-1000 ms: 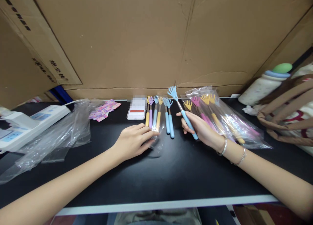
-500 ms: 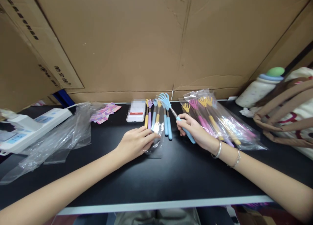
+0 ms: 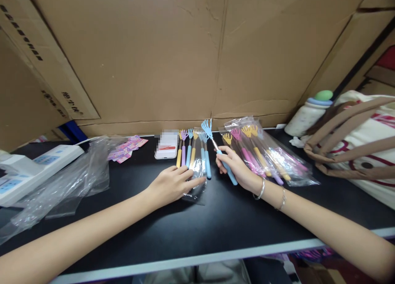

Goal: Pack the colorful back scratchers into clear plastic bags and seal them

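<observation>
My right hand (image 3: 236,169) is closed round the handle of a blue hand-shaped back scratcher (image 3: 217,150), its claw end pointing up and left. Its claw hovers just right of a row of several coloured back scratchers (image 3: 193,152) lying side by side on the black table (image 3: 216,222). My left hand (image 3: 171,184) lies flat with fingers stretched out on a small clear plastic sleeve (image 3: 197,181) at the near end of that row. To the right of my right hand lies a clear bag of more back scratchers (image 3: 265,152).
A white phone (image 3: 166,146) lies left of the row, pink stickers (image 3: 126,148) further left. Crumpled clear plastic (image 3: 68,181) and a white power strip (image 3: 31,169) fill the left side. A bottle (image 3: 308,113) and a strapped bag (image 3: 354,144) stand at right. Cardboard (image 3: 185,54) walls the back.
My right hand has carried the blue back scratcher left and down, toward the row on the table. My left hand has stayed on the plastic sleeve.
</observation>
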Demonstrator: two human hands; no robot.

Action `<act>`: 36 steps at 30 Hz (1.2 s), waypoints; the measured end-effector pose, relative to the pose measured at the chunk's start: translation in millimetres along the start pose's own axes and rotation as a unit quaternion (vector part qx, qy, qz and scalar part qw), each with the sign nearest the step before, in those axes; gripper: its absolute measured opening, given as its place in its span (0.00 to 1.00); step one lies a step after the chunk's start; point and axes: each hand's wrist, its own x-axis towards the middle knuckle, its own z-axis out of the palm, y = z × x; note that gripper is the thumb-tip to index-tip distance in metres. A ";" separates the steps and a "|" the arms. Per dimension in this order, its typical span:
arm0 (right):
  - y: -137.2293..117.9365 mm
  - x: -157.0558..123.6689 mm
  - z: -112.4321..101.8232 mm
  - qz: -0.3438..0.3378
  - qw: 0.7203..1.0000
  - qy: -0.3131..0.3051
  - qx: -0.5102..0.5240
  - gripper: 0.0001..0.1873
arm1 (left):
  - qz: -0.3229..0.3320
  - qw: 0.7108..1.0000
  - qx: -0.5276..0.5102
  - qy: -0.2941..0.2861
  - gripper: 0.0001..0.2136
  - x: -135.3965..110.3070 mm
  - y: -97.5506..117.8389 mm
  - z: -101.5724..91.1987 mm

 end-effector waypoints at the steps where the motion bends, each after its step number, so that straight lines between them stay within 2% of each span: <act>1: 0.2 0.1 0.0 0.000 1.000 0.001 0.001 0.14 | 0.004 1.000 0.005 0.002 0.17 2.2 0.1 0.6; 7: 2.6 -0.6 -0.5 -0.008 1.000 -0.004 -0.017 0.13 | 0.006 1.000 -0.009 -0.005 0.21 8.5 0.2 5.8; 15: 1.1 -3.5 1.6 -0.009 1.000 -0.006 -0.023 0.12 | -0.036 0.997 -0.030 0.067 0.16 7.6 -4.9 1.9; 20: -11.2 -4.2 1.4 -0.012 0.998 -0.041 0.036 0.10 | -0.112 0.987 -0.094 0.068 0.16 14.8 -14.0 -4.5; 24: -32.7 -6.1 -5.7 0.000 0.996 -0.056 0.068 0.13 | -0.187 0.966 -0.167 0.064 0.15 19.8 -23.7 -2.0; 28: -53.8 -12.5 -14.4 -0.008 0.988 -0.156 -0.010 0.16 | -0.232 0.942 -0.237 0.046 0.12 20.9 -30.0 1.6; 31: -61.1 -17.1 -17.2 -0.036 0.967 -0.237 -0.090 0.15 | -0.263 0.927 -0.267 0.029 0.11 19.4 -31.8 1.0; 33: -60.6 -18.2 -17.3 -0.032 0.937 -0.327 -0.119 0.15 | -0.274 0.917 -0.288 0.012 0.10 18.4 -32.8 -1.2; 36: -54.5 -17.0 -16.8 0.010 0.871 -0.473 -0.132 0.15 | -0.283 0.904 -0.320 -0.002 0.12 17.4 -35.3 -5.8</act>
